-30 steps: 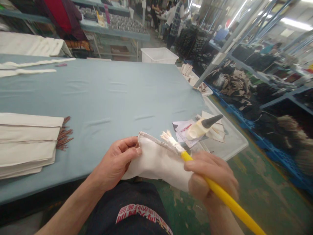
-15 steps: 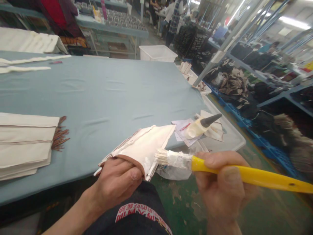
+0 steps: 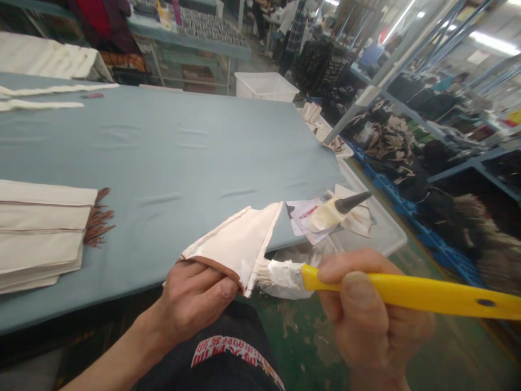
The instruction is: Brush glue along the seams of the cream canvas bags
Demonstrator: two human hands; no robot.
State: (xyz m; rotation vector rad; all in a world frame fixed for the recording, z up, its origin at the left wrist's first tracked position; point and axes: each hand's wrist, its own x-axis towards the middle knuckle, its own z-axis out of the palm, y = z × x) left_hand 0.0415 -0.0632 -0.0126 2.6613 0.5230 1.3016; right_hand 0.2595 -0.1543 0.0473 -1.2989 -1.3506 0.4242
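The person's left hand (image 3: 195,301) grips a cream fabric piece with brown edging (image 3: 240,233); the right hand (image 3: 362,315) clasps a yellow-handled paintbrush (image 3: 423,292), its pale bristles (image 3: 264,272) touching the fabric's edge.

A white tube light (image 3: 494,42) glares at the far right — the blue-grey tabletop (image 3: 228,146) is evenly lit, with darkness beneath its near edge. Far dark stacks (image 3: 321,57) look hazy, the right hand (image 3: 366,309) slightly blurred — wide-angle distortion stretches the right shelving (image 3: 474,164).
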